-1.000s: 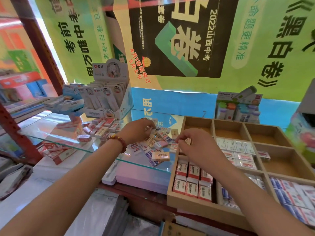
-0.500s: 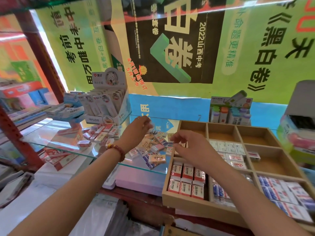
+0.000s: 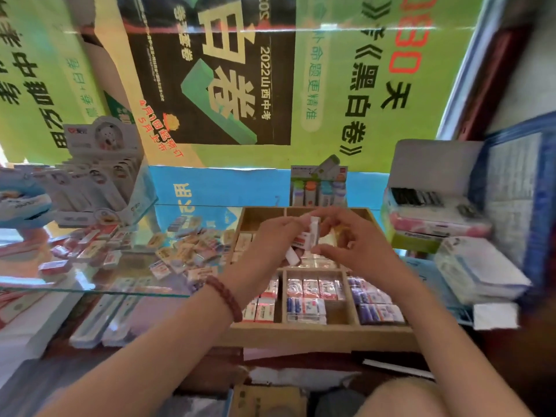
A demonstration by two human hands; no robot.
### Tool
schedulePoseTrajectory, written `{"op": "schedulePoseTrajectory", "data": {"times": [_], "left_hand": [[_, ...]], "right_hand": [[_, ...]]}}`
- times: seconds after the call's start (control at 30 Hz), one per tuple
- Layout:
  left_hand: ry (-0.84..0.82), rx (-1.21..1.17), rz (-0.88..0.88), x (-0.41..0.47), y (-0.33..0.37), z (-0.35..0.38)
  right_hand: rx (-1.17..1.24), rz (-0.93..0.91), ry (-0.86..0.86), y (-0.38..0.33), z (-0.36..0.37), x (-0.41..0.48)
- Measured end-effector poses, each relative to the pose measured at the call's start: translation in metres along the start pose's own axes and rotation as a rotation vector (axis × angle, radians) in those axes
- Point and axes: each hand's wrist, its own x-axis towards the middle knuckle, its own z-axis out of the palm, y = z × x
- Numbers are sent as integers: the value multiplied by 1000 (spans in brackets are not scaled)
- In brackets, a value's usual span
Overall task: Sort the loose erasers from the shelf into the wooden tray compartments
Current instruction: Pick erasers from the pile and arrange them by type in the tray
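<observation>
two sets of fingers (image 3: 289, 224) clamp one bunch of erasers (image 3: 305, 239), roughly three, blur hides the exact count. left hand (image 3: 267, 248) grips it from the side, right hand (image 3: 359, 248) pinches the top. bunch sits above the wooden tray (image 3: 316, 334) middle row. three front compartments filled. dozens of loose erasers (image 3: 186, 251) on the glass shelf (image 3: 90, 285).

- loose erasers (image 3: 186, 251): small wrapped blocks, mostly white w/ red, yellow or blue sleeves, scattered flat and overlapping on the glass shelf (image 3: 90, 288), just left of the tray.
- held erasers (image 3: 304, 239): small bunch, white w/ red sleeve, tilted on end, gripped in the left hand (image 3: 270, 245) and pinched by the right hand (image 3: 355, 245), above the tray's middle row (exact count unclear, blurred).
- wooden tray (image 3: 316, 332): light wood grid. Front compartments packed in neat rows: red/white at left, red and blue in the centre, purple-blue at right. Back-left compartment shows bare wood.
</observation>
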Motion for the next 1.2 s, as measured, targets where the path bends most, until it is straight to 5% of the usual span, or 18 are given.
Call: {"op": "schedulePoseTrajectory", "data": {"times": [0.3,0.5,0.7,1.2], "left_hand": [[92,190,171,4,-23,28],[108,299,226,14,-34,30],[136,365,249,17,-41,30],[139,405,246,22,-44,41]], "right_hand": [[135,189,354,32,-36,-2],[-259,350,147,69,-23,7],[-577,352,171,68,-19,17],[-528,376,155,78,-12,22]]}}
